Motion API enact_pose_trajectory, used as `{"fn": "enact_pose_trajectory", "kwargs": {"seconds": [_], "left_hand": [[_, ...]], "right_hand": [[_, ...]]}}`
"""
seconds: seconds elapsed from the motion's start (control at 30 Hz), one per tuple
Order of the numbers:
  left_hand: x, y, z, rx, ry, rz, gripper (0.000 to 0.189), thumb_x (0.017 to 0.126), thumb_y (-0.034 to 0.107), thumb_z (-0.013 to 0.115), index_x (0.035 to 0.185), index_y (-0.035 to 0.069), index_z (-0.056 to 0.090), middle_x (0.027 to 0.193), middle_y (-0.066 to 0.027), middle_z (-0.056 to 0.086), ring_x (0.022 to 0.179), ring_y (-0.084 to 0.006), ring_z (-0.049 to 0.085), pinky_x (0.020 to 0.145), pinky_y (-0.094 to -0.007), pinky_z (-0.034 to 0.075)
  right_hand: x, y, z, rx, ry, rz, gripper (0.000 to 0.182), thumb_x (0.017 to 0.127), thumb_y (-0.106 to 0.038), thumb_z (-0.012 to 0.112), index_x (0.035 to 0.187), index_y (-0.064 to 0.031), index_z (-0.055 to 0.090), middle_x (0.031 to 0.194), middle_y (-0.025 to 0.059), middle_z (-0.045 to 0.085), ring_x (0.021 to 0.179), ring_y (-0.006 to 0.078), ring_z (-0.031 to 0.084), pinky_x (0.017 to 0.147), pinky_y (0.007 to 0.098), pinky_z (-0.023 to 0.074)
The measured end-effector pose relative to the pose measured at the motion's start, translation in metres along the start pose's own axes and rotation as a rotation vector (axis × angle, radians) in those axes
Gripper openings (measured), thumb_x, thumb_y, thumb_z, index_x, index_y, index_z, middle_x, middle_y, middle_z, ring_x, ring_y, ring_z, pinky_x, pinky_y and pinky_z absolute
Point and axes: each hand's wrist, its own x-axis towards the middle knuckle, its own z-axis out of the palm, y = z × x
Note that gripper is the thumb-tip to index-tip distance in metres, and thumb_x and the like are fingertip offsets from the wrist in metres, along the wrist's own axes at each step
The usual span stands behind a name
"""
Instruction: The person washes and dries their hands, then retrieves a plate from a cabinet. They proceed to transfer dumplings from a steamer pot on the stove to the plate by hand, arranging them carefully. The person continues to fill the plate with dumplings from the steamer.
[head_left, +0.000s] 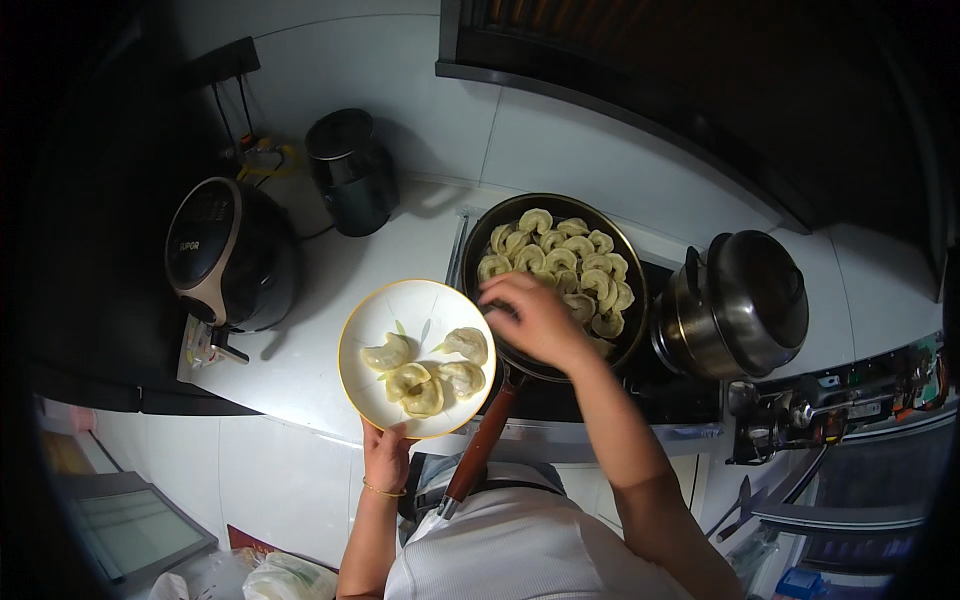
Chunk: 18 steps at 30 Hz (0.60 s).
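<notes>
My left hand (388, 454) grips the near rim of a white plate with a yellow edge (367, 322), holding it out over the counter beside the pan. Several dumplings (416, 391) lie on the plate, most of them towards its near half. My right hand (529, 319), slightly blurred, hovers by the left side of a round frying pan (641, 300). Its fingers are bent and apart, with no dumpling visible between them. Many crescent-shaped dumplings (561, 260) fill the pan; my right hand and forearm hide some. The pan's brown handle (480, 442) points towards me.
A lidded metal pot (712, 315) stands right of the pan on the black stove (675, 397). On the white counter (330, 300), a black Supor air fryer (247, 255) and a dark cylindrical appliance (352, 176) sit at left. A range hood (600, 97) overhangs the stove.
</notes>
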Motion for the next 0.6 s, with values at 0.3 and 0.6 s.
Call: {"fn": "enact_pose_trajectory", "kwargs": {"seconds": [0.3, 0.6], "left_hand": [[0.003, 0.004, 0.002, 0.033, 0.003, 0.015, 0.055, 0.082, 0.005, 0.051, 0.134, 0.009, 0.033, 0.127, -0.0118, 0.049, 0.108, -0.0290, 0.058, 0.087, -0.0467, 0.054], [0.001, 0.004, 0.003, 0.002, 0.016, 0.003, 0.059, 0.081, 0.001, 0.048, 0.136, 0.009, 0.029, 0.129, -0.0126, 0.047, 0.111, -0.0289, 0.056, 0.087, -0.0458, 0.054]], "right_hand": [[-0.059, 0.086, -0.038, -0.749, -0.061, 0.593, 0.037, 0.077, -0.025, 0.068, 0.108, -0.0053, 0.059, 0.109, 0.0119, 0.060, 0.103, 0.0327, 0.059, 0.083, 0.0426, 0.0508], [-0.054, 0.074, -0.048, -0.463, 0.010, 0.531, 0.029, 0.070, -0.013, 0.068, 0.096, -0.0075, 0.055, 0.100, 0.0112, 0.056, 0.093, 0.0320, 0.060, 0.074, 0.0418, 0.0507]]}}
